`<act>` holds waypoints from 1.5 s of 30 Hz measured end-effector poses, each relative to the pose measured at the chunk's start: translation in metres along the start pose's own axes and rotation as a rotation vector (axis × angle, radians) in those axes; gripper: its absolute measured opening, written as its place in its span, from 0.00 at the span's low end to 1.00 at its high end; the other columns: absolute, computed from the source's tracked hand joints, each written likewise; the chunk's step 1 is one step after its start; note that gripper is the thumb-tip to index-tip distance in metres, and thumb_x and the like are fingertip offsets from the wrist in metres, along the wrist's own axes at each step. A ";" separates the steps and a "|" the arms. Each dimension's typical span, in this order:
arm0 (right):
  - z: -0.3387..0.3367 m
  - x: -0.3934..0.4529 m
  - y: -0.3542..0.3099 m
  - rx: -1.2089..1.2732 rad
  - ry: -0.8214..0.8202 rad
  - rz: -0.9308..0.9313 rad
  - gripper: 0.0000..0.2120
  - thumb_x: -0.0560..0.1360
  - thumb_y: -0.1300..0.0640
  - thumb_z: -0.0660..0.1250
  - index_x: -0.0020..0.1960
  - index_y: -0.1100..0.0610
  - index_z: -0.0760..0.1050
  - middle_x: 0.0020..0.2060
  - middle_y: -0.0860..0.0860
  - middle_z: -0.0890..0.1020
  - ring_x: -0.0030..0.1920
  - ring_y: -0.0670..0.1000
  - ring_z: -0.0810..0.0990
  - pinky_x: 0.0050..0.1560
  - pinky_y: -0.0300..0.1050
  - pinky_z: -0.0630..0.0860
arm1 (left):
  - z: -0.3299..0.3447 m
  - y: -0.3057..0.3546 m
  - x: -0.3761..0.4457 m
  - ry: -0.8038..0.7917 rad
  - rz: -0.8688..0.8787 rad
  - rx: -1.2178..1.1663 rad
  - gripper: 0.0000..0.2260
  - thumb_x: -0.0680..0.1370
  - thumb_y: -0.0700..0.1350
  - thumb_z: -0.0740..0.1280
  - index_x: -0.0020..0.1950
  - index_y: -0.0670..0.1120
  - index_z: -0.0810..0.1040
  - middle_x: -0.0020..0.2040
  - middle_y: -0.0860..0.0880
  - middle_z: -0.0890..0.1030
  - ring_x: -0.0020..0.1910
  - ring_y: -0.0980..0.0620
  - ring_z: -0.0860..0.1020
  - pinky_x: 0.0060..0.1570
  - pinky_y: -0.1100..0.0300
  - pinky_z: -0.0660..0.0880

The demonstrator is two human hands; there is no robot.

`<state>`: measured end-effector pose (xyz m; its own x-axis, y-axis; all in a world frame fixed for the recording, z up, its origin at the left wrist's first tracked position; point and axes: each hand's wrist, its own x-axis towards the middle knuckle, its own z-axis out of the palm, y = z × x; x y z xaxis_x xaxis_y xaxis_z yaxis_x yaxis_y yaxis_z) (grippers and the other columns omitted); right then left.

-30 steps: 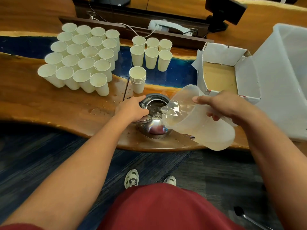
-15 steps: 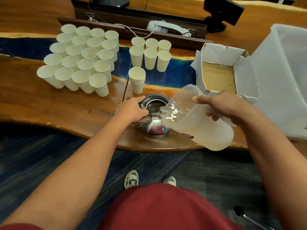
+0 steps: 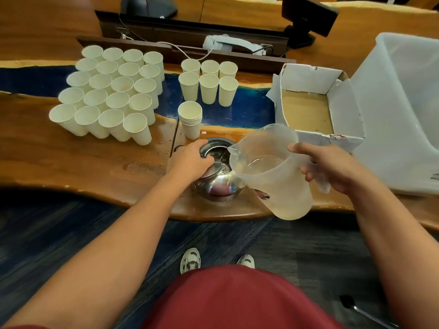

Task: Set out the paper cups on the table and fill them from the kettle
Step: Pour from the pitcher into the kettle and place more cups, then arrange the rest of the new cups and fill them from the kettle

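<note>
right now the shiny metal kettle point(image 3: 219, 184) sits at the near edge of the wooden table point(image 3: 71, 160), and everything else is easy to find from it. the left hand point(image 3: 190, 160) rests on top of the kettle, with its fingers curled over the open rim and what looks like the lid under the palm. the right hand point(image 3: 332, 167) is just beside the kettle on the right. it is wrapped tight around the handle of a clear plastic jug point(image 3: 273, 172), with the thumb lying along the top. the jug is tipped only a little, its spout close over the kettle's mouth, and some water sits in the bottom of it.

just behind the kettle stands a small stack of paper cups point(image 3: 190, 119). farther behind that stack is a group of six cups point(image 3: 209, 81) in two rows, standing upright on the blue strip of the table. behind the kettle and to its left is a big block of cups point(image 3: 111, 91), packed close together in rows. i cannot tell if any cup has water in it.

behind the kettle to the right is an open white cardboard box point(image 3: 313, 105), and past that a large clear plastic bin point(image 3: 399, 110). small wet drops lie on the wood to the left of the kettle.
</note>
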<state>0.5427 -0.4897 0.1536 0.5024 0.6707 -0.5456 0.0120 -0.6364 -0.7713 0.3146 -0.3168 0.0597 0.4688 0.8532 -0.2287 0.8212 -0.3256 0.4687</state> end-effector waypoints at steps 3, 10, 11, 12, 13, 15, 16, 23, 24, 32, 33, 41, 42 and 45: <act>-0.009 0.000 0.013 0.146 0.028 -0.039 0.15 0.71 0.46 0.75 0.49 0.56 0.81 0.40 0.58 0.76 0.30 0.51 0.70 0.38 0.48 0.69 | 0.011 0.004 -0.004 0.044 0.041 -0.032 0.17 0.80 0.57 0.61 0.69 0.58 0.70 0.58 0.49 0.81 0.57 0.45 0.77 0.47 0.56 0.70; -0.019 0.009 0.046 0.443 0.099 -0.131 0.11 0.74 0.52 0.71 0.54 0.56 0.79 0.39 0.52 0.80 0.27 0.48 0.71 0.29 0.41 0.69 | 0.030 0.013 -0.001 0.083 0.195 -0.021 0.09 0.81 0.55 0.61 0.58 0.54 0.75 0.55 0.52 0.75 0.53 0.49 0.76 0.46 0.53 0.73; -0.019 0.011 0.051 0.484 0.115 -0.134 0.11 0.75 0.53 0.71 0.54 0.57 0.79 0.37 0.51 0.81 0.28 0.48 0.71 0.29 0.40 0.69 | 0.031 0.014 0.000 0.081 0.206 0.003 0.09 0.81 0.54 0.61 0.59 0.54 0.75 0.55 0.51 0.74 0.53 0.49 0.75 0.45 0.53 0.73; -0.020 0.013 0.055 0.519 0.123 -0.134 0.12 0.74 0.52 0.72 0.54 0.57 0.79 0.36 0.51 0.80 0.28 0.48 0.71 0.29 0.39 0.70 | 0.033 0.015 0.000 0.079 0.214 0.030 0.09 0.81 0.53 0.61 0.59 0.54 0.75 0.55 0.51 0.73 0.54 0.49 0.74 0.45 0.53 0.73; -0.021 0.015 0.059 0.547 0.119 -0.136 0.15 0.72 0.51 0.73 0.55 0.58 0.79 0.36 0.52 0.80 0.29 0.49 0.70 0.29 0.39 0.71 | 0.034 0.016 0.001 0.077 0.217 0.059 0.09 0.82 0.52 0.62 0.60 0.54 0.75 0.55 0.50 0.73 0.55 0.48 0.73 0.44 0.53 0.72; -0.024 0.019 0.065 0.576 0.094 -0.146 0.25 0.67 0.46 0.76 0.58 0.59 0.79 0.40 0.56 0.77 0.32 0.50 0.70 0.30 0.39 0.72 | 0.035 0.018 0.003 0.069 0.220 0.117 0.09 0.82 0.51 0.62 0.61 0.55 0.74 0.56 0.51 0.71 0.57 0.49 0.70 0.44 0.54 0.72; -0.027 0.021 0.067 0.579 0.085 -0.155 0.28 0.65 0.45 0.77 0.59 0.60 0.79 0.42 0.59 0.75 0.32 0.50 0.70 0.31 0.38 0.73 | 0.036 0.019 0.003 0.068 0.222 0.141 0.09 0.82 0.50 0.62 0.62 0.56 0.74 0.56 0.51 0.71 0.57 0.49 0.69 0.44 0.54 0.72; -0.053 0.039 0.074 0.500 0.004 -0.154 0.31 0.66 0.44 0.74 0.64 0.58 0.75 0.36 0.56 0.77 0.32 0.51 0.70 0.38 0.44 0.75 | 0.029 0.030 0.009 0.008 0.217 0.223 0.14 0.81 0.52 0.65 0.66 0.59 0.73 0.60 0.51 0.72 0.60 0.48 0.69 0.50 0.51 0.75; -0.057 0.041 0.076 0.476 -0.019 -0.160 0.31 0.65 0.43 0.75 0.62 0.58 0.76 0.36 0.57 0.74 0.32 0.51 0.71 0.40 0.46 0.76 | 0.026 0.031 0.009 -0.021 0.212 0.237 0.16 0.79 0.53 0.67 0.67 0.58 0.73 0.60 0.51 0.72 0.60 0.48 0.69 0.51 0.51 0.75; -0.063 0.040 0.075 -0.075 0.154 -0.142 0.33 0.71 0.29 0.64 0.45 0.60 0.84 0.41 0.53 0.86 0.48 0.55 0.83 0.59 0.56 0.76 | 0.022 0.036 0.015 -0.114 0.213 0.336 0.23 0.72 0.49 0.75 0.65 0.53 0.74 0.61 0.48 0.71 0.58 0.42 0.72 0.52 0.49 0.76; -0.061 0.037 0.072 -0.129 0.185 -0.120 0.33 0.70 0.27 0.64 0.45 0.57 0.85 0.42 0.52 0.86 0.48 0.54 0.83 0.57 0.54 0.76 | 0.023 0.036 0.016 -0.110 0.222 0.345 0.23 0.72 0.49 0.75 0.65 0.53 0.74 0.62 0.49 0.71 0.58 0.41 0.72 0.52 0.49 0.76; -0.049 0.020 0.033 -0.294 0.718 -0.624 0.19 0.77 0.44 0.68 0.63 0.54 0.76 0.58 0.52 0.77 0.57 0.49 0.75 0.58 0.42 0.72 | 0.030 0.035 0.028 -0.162 0.219 0.369 0.18 0.69 0.52 0.76 0.52 0.56 0.70 0.57 0.51 0.75 0.56 0.43 0.73 0.56 0.48 0.73; -0.041 0.016 0.026 -0.298 0.733 -0.744 0.16 0.78 0.48 0.68 0.61 0.56 0.77 0.56 0.52 0.78 0.56 0.48 0.75 0.57 0.38 0.71 | 0.031 0.035 0.029 -0.167 0.220 0.374 0.18 0.69 0.52 0.76 0.51 0.56 0.69 0.56 0.52 0.75 0.56 0.43 0.73 0.55 0.48 0.72; -0.002 0.008 0.009 -0.278 0.609 -1.045 0.08 0.77 0.59 0.68 0.55 0.60 0.79 0.50 0.51 0.80 0.51 0.46 0.75 0.55 0.31 0.69 | 0.031 0.033 0.031 -0.180 0.219 0.377 0.19 0.68 0.54 0.77 0.52 0.56 0.70 0.57 0.51 0.75 0.56 0.43 0.73 0.56 0.49 0.71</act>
<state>0.5488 -0.4914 0.1431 0.4603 0.6658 0.5873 0.7938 -0.0125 -0.6080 0.3664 -0.3133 0.0413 0.6655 0.6748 -0.3189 0.7422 -0.6433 0.1878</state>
